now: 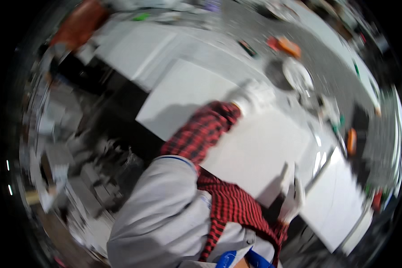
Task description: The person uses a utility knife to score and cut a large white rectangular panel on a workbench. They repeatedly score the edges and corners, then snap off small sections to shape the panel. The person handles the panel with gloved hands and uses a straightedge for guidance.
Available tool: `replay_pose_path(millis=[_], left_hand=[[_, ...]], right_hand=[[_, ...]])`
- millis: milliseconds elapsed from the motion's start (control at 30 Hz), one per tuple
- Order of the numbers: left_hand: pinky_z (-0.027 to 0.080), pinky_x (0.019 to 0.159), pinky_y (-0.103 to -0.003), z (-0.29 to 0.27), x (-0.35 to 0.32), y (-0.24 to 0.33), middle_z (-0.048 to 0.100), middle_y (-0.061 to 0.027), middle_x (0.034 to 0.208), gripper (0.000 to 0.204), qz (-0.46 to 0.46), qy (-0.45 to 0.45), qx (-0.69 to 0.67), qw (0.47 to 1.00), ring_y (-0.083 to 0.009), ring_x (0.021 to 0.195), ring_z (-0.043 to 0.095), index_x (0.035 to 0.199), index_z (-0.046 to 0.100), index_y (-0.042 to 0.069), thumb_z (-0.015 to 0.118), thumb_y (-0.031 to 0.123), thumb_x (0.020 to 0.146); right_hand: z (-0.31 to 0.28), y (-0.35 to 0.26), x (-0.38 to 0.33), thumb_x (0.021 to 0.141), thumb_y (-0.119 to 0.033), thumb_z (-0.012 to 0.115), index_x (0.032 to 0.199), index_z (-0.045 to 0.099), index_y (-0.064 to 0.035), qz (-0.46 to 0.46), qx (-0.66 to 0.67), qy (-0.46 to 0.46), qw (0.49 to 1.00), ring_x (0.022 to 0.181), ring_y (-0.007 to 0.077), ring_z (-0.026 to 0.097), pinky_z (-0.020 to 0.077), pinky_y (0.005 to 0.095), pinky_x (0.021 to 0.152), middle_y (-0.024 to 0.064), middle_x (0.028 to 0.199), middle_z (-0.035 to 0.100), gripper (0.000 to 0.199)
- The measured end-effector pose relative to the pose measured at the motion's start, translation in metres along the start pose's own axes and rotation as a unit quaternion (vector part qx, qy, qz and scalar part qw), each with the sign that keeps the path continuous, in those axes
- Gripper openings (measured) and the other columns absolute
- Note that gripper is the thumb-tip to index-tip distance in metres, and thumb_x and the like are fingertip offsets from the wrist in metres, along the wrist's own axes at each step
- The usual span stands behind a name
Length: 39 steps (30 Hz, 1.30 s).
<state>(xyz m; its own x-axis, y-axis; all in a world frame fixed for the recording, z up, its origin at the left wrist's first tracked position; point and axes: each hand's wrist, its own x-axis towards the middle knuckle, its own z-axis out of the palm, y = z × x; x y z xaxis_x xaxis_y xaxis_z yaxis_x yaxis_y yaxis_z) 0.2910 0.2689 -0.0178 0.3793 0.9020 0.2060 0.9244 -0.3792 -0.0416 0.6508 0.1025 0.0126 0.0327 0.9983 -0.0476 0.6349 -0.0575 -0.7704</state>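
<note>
The picture is tilted and blurred by motion. Both my hands wear white gloves and my sleeves are red and black checked. My left hand (253, 96) reaches out to the far edge of a large white board (254, 152); blur hides its fingers. At the board's near corner, my right hand (293, 196) grips the edge with a finger raised along it. My grey apron fills the lower left.
More white boards (178, 96) lie side by side on a grey speckled surface (254, 31). Beyond my left hand sit a round white and dark object (295, 73) and an orange object (288, 46). Another white panel (339, 196) is at the right. Dark clutter stands at the left.
</note>
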Motion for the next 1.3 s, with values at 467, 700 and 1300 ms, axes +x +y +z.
replay_pose_path(millis=[467, 700, 1300], left_hand=[[0.043, 0.103, -0.043, -0.001, -0.02, -0.016, 0.058, -0.0018, 0.137, 0.042, 0.011, 0.055, 0.041, 0.998, -0.022, 0.126, 0.053, 0.132, 0.063, 0.017, 0.053, 0.04, 0.098], [0.041, 0.108, -0.04, 0.009, 0.007, -0.013, 0.062, -0.0046, 0.134, 0.037, -0.042, 0.131, -0.115, 0.984, -0.0237, 0.125, 0.054, 0.124, 0.066, 0.011, 0.066, 0.03, 0.092], [0.036, 0.116, -0.044, 0.015, -0.013, -0.015, 0.059, -0.0037, 0.143, 0.041, -0.072, 0.099, -0.136, 0.983, -0.0261, 0.133, 0.051, 0.129, 0.066, 0.015, 0.063, 0.035, 0.094]], right_hand=[[0.043, -0.072, 0.158, 0.095, -0.006, 0.068, 0.132, 0.067, 0.0029, -0.234, -0.006, -0.098, 0.967, 0.102, 0.0236, 0.07, 0.0511, 0.0345, 0.096, 0.0165, 0.119, 0.075, 0.037], [0.052, -0.105, 0.245, 0.092, -0.032, 0.071, 0.121, 0.076, -0.0191, -0.212, -0.131, 0.004, 0.968, 0.086, 0.0307, 0.072, 0.0546, 0.0398, 0.079, 0.0132, 0.096, 0.076, 0.033], [0.104, -0.08, 0.289, 0.089, -0.036, 0.073, 0.119, 0.077, -0.0143, -0.269, -0.17, 0.059, 0.946, 0.089, 0.0289, 0.073, 0.0548, 0.0379, 0.087, 0.0126, 0.099, 0.077, 0.038]])
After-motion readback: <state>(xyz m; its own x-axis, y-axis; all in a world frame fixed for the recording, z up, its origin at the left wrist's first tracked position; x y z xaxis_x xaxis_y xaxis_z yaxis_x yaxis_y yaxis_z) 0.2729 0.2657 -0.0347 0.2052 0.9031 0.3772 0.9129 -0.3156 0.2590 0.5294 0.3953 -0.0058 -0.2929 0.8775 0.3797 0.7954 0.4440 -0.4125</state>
